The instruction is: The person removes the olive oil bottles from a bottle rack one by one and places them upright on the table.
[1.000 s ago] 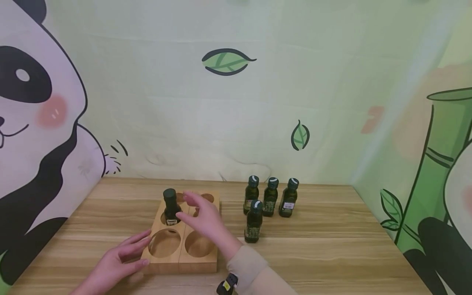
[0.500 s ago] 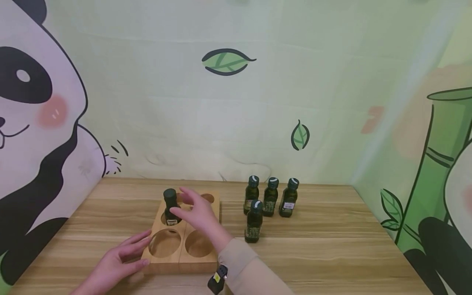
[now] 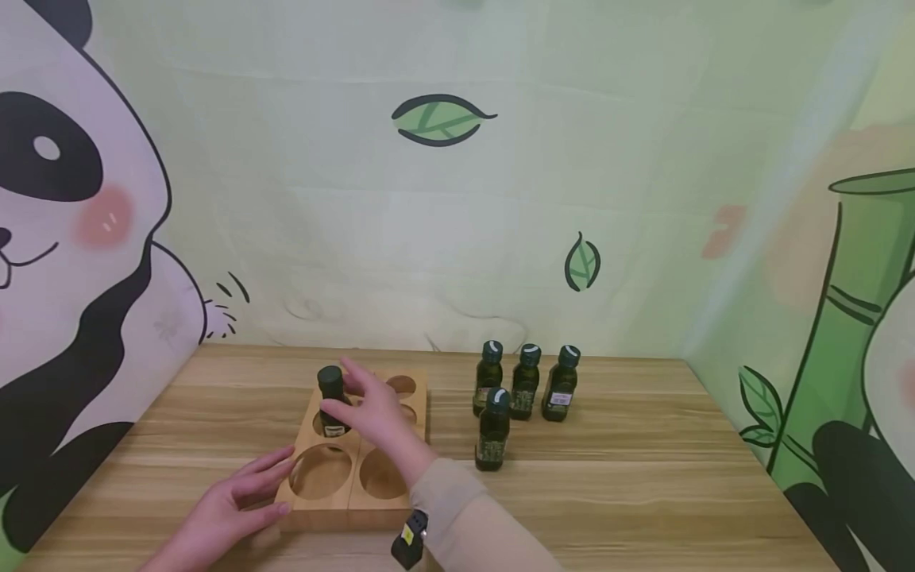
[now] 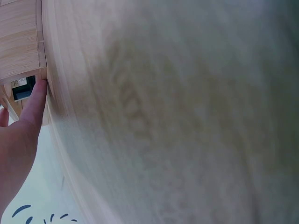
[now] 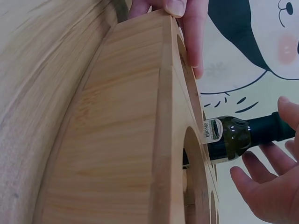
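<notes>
A dark green glass bottle stands upright in a left-hand hole of the wooden rack. My right hand is at this bottle, thumb in front and index finger extended behind its neck. In the right wrist view, the fingers of my right hand spread around the bottle, with gaps showing between. My left hand rests against the rack's front left corner, thumb at the front and fingers along the side. One straight finger of my left hand touches the rack's edge in the left wrist view.
Right of the rack, several similar bottles stand on the wooden table: one bottle nearer me, the others behind it, including a bottle with a pale label. A printed cloth backdrop rises behind the table.
My right hand has moved left, from beside the bottle in the rack until its thumb overlaps the neck. The left hand, the rack and the bottles stay in place.
</notes>
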Demonstrator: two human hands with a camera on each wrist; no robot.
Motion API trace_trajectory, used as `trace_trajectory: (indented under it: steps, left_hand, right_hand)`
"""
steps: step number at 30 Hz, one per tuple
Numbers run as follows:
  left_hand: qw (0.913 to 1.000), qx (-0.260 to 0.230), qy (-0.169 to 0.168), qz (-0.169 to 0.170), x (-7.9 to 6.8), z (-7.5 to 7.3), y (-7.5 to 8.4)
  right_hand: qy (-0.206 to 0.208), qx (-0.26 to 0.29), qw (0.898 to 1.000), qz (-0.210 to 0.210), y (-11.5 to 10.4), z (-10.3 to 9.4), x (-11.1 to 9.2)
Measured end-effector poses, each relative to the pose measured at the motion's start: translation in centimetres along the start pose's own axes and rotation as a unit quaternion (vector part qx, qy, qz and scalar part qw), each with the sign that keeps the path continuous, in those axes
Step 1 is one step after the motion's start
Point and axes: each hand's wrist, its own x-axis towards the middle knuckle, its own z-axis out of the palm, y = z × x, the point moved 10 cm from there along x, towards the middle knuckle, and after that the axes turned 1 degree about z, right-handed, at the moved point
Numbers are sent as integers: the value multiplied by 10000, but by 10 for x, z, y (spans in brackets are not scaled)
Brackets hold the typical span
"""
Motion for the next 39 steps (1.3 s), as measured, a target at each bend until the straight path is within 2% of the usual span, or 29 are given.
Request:
trace_trajectory:
  steps: [6, 14, 20, 28, 34, 39]
  left_hand:
    - [10000, 10, 42, 68, 0, -1, 2]
    - [10000, -26, -12, -77, -1, 1, -1]
    - [9997, -126, -68, -176, -1, 2, -2]
    - [9994, -162, -58, -287, 0, 2, -6]
    - [9998, -48, 70, 152, -1, 1, 2]
    - [10000, 0, 66, -56, 0, 1, -1]
  right_hand:
    - [146, 72, 9998, 120, 0, 0, 2]
    - [468, 294, 9979, 323, 5, -2, 5]
    - [638, 324, 9970, 300, 4, -3, 5]
    - [732, 541, 9958, 110, 0, -3, 2]
    - [870, 770, 9932, 65, -1, -6, 0]
    - [1017, 905, 9906, -158, -12, -15, 0]
